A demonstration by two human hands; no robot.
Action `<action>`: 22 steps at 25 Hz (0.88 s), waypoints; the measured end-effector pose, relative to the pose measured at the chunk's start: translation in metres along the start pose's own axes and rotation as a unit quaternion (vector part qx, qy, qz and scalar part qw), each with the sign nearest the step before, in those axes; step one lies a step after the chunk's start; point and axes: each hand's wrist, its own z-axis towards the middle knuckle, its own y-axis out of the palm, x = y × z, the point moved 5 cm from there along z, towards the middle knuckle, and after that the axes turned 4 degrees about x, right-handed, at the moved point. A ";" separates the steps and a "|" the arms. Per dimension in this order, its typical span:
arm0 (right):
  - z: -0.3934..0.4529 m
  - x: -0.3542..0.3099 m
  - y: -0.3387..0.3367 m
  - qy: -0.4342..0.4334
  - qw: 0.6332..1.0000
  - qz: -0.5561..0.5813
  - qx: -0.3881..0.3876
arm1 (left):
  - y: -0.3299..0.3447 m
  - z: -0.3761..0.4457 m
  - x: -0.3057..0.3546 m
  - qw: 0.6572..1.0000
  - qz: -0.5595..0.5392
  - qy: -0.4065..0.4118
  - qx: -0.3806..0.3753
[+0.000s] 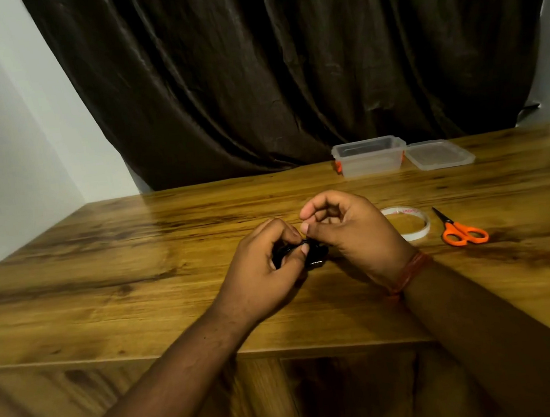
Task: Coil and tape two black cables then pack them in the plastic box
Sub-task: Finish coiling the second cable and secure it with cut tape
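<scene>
Left hand [266,267]: curled around a small black cable [284,257] bundle, thumb and fingers pressed on it, holding it just above the table [135,258].
Right hand [348,231]: fingers bent, thumb tip and forefinger pinched together at the top of the same bundle, touching the left thumb; whether a strip of tape sits between them cannot be told.
Cable: coiled tight, mostly hidden inside the left hand's grip; a dark plug end [317,263] pokes out below the right thumb.
Second cable: cannot tell where it is.
Tape roll [420,229]: white ring lying flat just right of the grip, partly behind the right hand.
Scissors [461,231]: orange handles, blades shut, lying flat beyond the tape roll, further right of the grip.
Box [369,158]: clear plastic with an orange latch on its left end, standing open, well beyond the grip toward the far edge of the table; looks to have nothing inside, though its walls are cloudy.
Lid [439,155]: clear, lying flat, touching the box's right side.
Wristband [407,272]: orange-brown, on the right wrist.
Curtain [285,70]: dark, hanging behind the table.
</scene>
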 end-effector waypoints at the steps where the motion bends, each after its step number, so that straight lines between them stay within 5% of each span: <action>1: 0.000 -0.001 0.001 -0.002 1.000 -0.006 -0.001 | 0.000 0.000 -0.002 1.000 -0.011 -0.018 -0.002; 10: -0.006 -0.012 0.008 -0.069 0.991 -0.112 -0.021 | 0.000 -0.003 -0.007 0.982 -0.112 -0.151 0.026; 14: -0.012 -0.020 0.013 -0.174 0.951 -0.256 -0.003 | 0.001 -0.002 -0.014 0.968 -0.156 -0.195 0.033; 22: -0.010 -0.017 0.018 -0.196 0.923 -0.332 0.017 | 0.003 0.001 -0.024 0.908 -0.304 -0.288 0.014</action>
